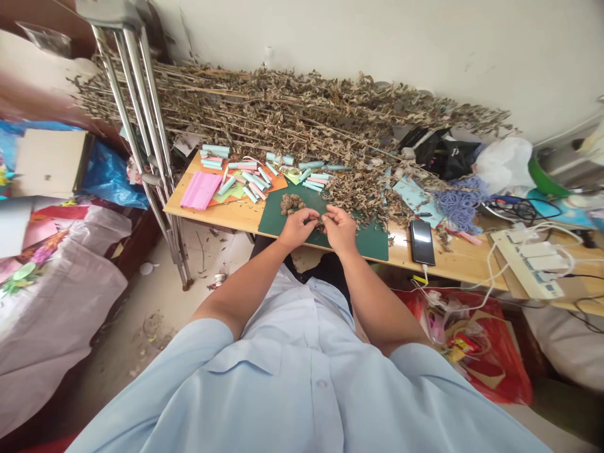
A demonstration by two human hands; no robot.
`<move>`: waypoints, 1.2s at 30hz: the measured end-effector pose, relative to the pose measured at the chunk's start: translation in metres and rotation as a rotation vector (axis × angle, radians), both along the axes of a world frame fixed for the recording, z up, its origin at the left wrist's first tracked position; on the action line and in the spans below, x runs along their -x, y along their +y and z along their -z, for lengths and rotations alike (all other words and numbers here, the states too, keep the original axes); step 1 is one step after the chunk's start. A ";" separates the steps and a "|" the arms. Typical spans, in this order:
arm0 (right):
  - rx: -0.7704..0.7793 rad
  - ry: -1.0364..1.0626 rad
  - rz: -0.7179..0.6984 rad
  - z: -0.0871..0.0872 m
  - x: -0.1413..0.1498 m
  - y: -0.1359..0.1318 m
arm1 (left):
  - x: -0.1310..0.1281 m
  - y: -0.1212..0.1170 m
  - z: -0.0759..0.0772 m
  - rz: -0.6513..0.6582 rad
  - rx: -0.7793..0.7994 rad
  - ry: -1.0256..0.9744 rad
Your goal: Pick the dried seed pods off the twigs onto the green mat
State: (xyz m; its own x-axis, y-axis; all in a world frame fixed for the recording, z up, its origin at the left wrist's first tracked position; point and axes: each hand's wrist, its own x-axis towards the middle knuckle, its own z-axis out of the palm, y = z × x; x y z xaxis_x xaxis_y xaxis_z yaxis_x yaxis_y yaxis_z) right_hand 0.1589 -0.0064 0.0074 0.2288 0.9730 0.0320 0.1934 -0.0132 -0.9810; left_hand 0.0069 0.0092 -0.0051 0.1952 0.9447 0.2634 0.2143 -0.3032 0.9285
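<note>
Over the front part of a dark green mat [370,244], my left hand [298,228] and my right hand [340,228] come close together, fingertips nearly meeting. Both have their fingers bent in a pinch. Whatever lies between the fingertips is too small to make out; it may be a bit of dried leaf. Just beyond my left hand sits a small heap of brown, rolled dried-leaf balls [291,202]. A loose pile of dried leaves [356,195] spreads beyond my right hand and over the mat's right part.
Long dried stalks [283,104] lie along the wall. Paper rolls [255,182] and pink paper [201,190] are at left. A phone [421,242], purple yarn [461,204] and a power strip [527,264] with cables lie at right. Metal crutches [141,107] stand left of the table.
</note>
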 end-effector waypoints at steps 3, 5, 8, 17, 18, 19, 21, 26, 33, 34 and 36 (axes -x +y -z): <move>-0.006 -0.010 0.013 0.002 -0.001 0.001 | 0.000 0.000 0.001 -0.008 0.002 -0.004; -0.021 -0.019 0.023 0.002 -0.002 0.001 | 0.001 0.000 0.001 -0.005 0.004 -0.007; -0.057 -0.085 0.048 0.000 -0.005 -0.001 | 0.001 0.000 0.000 0.010 0.005 -0.022; -0.024 -0.105 0.007 0.004 -0.006 -0.007 | 0.000 0.001 0.005 -0.022 0.013 -0.027; -0.006 -0.063 -0.005 0.005 -0.004 -0.007 | 0.000 0.002 0.005 -0.026 0.009 -0.023; 0.003 -0.030 -0.014 0.005 -0.002 -0.007 | 0.000 0.002 0.006 -0.030 0.003 -0.020; 0.002 0.002 -0.013 0.006 0.001 -0.007 | 0.000 0.002 0.005 -0.035 -0.007 -0.011; -0.004 0.015 -0.003 0.005 0.004 -0.006 | -0.001 0.001 0.003 -0.024 -0.029 0.030; 0.014 -0.005 -0.029 0.008 0.002 -0.003 | -0.001 0.000 0.002 -0.028 -0.062 0.060; 0.013 -0.008 -0.033 0.008 0.002 -0.003 | -0.001 0.000 0.002 -0.027 -0.071 0.067; 0.017 -0.016 -0.039 0.008 0.001 -0.002 | -0.002 0.000 0.002 -0.028 -0.091 0.083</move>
State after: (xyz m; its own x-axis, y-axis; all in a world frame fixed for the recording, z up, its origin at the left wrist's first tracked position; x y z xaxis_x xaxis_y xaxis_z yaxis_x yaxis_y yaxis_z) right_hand 0.1581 -0.0089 -0.0009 0.1906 0.9815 0.0189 0.2101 -0.0220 -0.9774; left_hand 0.0085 0.0093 -0.0074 0.1937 0.9230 0.3325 0.2985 -0.3783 0.8762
